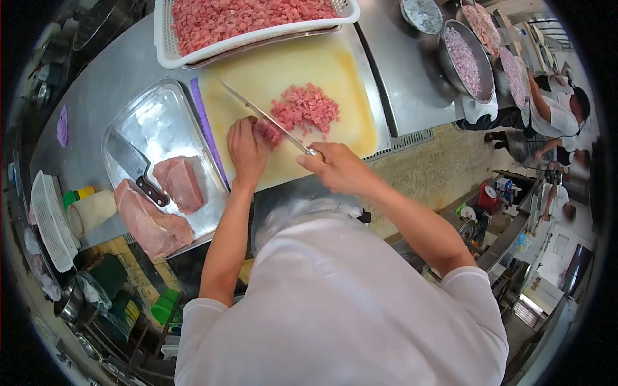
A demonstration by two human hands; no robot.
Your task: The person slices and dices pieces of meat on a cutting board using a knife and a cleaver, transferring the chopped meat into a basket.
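My right hand (338, 167) is closed around the handle of a long knife (257, 110), whose blade slants up and left across the yellowed cutting board (347, 83). Curled fingers of my left hand (247, 151) hold a piece of raw meat (270, 134) down on the board, just left of the blade. Part of that meat is hidden by the fingers and the knife. A loose heap of diced meat (306, 108) lies right of the blade. Whether the edge is touching the held meat I cannot tell.
A white basket (257, 48) of diced meat stands at the board's far side. On the left, a metal tray (122, 109) holds large meat pieces (151, 222) and a second knife (138, 164). Several filled metal bowls (486, 87) stand far right. Other people (560, 112) are beyond.
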